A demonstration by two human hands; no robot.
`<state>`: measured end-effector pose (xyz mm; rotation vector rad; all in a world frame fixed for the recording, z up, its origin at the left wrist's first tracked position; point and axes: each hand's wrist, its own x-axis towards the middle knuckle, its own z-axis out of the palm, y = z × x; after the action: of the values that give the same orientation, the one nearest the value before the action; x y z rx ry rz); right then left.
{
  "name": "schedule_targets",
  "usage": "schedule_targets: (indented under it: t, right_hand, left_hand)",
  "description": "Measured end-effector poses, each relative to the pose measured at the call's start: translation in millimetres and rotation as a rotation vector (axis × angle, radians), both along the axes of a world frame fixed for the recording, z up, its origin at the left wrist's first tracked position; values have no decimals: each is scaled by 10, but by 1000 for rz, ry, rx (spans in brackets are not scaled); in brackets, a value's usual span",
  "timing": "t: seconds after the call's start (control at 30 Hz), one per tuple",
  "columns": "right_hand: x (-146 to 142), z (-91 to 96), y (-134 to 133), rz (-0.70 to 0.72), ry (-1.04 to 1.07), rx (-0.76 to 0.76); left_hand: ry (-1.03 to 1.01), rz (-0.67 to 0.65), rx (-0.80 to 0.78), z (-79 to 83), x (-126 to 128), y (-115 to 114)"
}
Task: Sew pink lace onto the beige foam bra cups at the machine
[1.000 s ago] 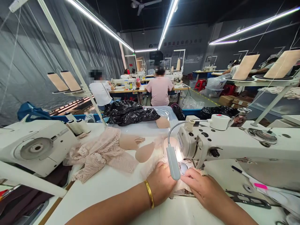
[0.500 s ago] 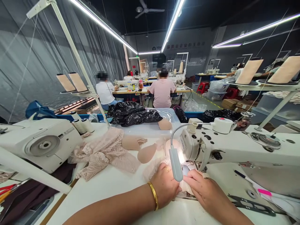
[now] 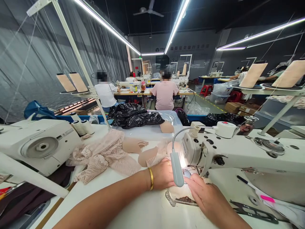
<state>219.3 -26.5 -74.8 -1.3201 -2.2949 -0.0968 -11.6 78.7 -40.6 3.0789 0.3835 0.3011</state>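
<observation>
My left hand (image 3: 162, 174), with a gold bangle (image 3: 151, 178) on its wrist, lies palm down on pale beige lace fabric (image 3: 153, 156) beside the sewing machine's needle area. Its fingers stretch to the right; the tips are partly hidden behind the grey lamp head (image 3: 177, 168). My right hand (image 3: 203, 192) is closed, fingers pressed together, close to a small grey-blue rounded piece (image 3: 187, 173) below the machine head (image 3: 192, 149). What its fingertips hold cannot be made out. Beige moulded cups (image 3: 145, 156) lie just beyond my left hand.
A heap of beige lace (image 3: 105, 152) lies on the white table to the left, near another sewing machine (image 3: 45, 143). Black plastic bags (image 3: 135, 116) rest on a clear bin ahead. A dark flat tool (image 3: 254, 211) lies at right. Two people sit at machines farther off.
My left hand has moved slightly left and away from me, its fingers straighter. The fabric has shifted away, uncovering the metal-edged plate near me. My right hand has barely moved.
</observation>
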Motion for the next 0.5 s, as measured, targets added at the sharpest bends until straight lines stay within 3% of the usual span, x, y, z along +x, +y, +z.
schedule_targets:
  t: [0.33, 0.5]
  right_hand:
    - [18, -70, 19, 1, -44, 28]
    - [23, -66, 4, 5, -83, 40]
  left_hand:
    - [9, 8, -44, 2, -33, 15]
    - [1, 63, 35, -45, -9, -26]
